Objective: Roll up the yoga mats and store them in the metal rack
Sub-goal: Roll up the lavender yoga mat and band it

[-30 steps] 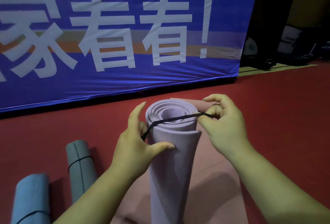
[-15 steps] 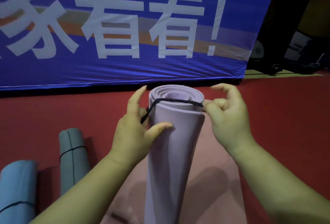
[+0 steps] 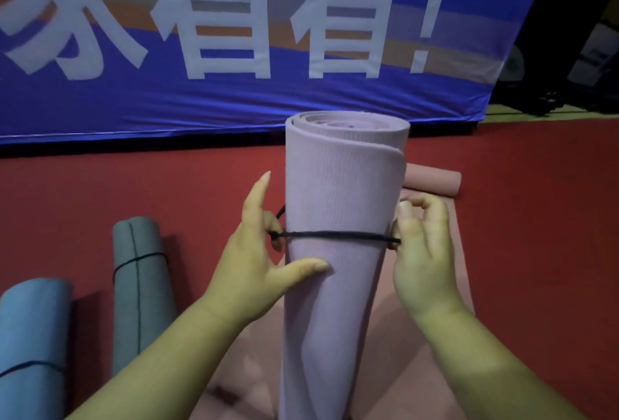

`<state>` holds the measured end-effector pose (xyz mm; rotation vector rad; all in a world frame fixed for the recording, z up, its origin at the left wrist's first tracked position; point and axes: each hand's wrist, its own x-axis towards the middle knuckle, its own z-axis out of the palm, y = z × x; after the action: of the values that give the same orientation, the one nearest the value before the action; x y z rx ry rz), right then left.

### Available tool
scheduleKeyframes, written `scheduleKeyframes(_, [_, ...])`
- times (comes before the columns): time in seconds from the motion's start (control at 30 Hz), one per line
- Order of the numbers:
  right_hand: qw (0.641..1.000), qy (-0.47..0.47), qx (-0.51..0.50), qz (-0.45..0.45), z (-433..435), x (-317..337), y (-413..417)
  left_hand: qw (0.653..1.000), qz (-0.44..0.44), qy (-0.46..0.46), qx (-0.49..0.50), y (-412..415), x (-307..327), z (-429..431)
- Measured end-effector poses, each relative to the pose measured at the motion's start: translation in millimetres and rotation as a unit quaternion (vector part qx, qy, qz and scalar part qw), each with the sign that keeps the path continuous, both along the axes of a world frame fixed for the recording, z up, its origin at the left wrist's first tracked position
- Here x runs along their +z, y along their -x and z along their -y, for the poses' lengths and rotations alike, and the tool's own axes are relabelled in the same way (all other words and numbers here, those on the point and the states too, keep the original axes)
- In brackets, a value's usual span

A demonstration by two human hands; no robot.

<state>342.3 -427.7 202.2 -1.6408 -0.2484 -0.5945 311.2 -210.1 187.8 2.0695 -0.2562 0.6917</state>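
**Inspector:** Item under inspection?

**Assistant:** The lilac yoga mat (image 3: 341,205), fully rolled, stands on end between the two hands. Its foot is on a pink mat (image 3: 432,181) that lies on the red floor (image 3: 536,218).

**Inspector:** Change noted?

**Assistant:** The black elastic band (image 3: 335,236). The view from a second back shows it stretched across the open top end of the roll. Half a second back it sits at the rim. Now it girds the body of the roll, well below the top edge and taut across the front.

**Inspector:** State of the hands?

**Assistant:** On the left hand (image 3: 254,262), a curled finger hooks the band at the roll's left edge. The thumb presses on the front of the roll just under the band, and the forefinger points straight up beside it. The right hand (image 3: 422,252) has thumb and curled fingers pinching the band at the right edge.

**Inspector:** Bearing on the task?

**Assistant:** In my judgement, rolling of this mat is complete and binding nearly so. The band likely needs only settling and release. Storage is outstanding, and no metal rack is in view.

**Inspector:** Surroundings?

**Assistant:** A grey-green rolled mat (image 3: 140,285) and a blue rolled mat (image 3: 33,336), each banded, lie on the floor to the left, apart from the hands. The pink mat is curled only at its far end, so I judge it not yet rolled. A blue banner (image 3: 234,98) with white characters hangs behind.
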Motion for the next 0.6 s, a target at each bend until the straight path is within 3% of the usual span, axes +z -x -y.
scheduleKeyframes(0.3, [0.997,0.044,0.033,-0.053,-25,-88,5,0.988,-0.11,0.09,0.056,10,-76,-23])
scheduleKeyframes(0.6, [0.995,0.007,0.07,-0.074,-27,-98,-1,0.989,-0.095,0.092,0.067,0,-84,-18])
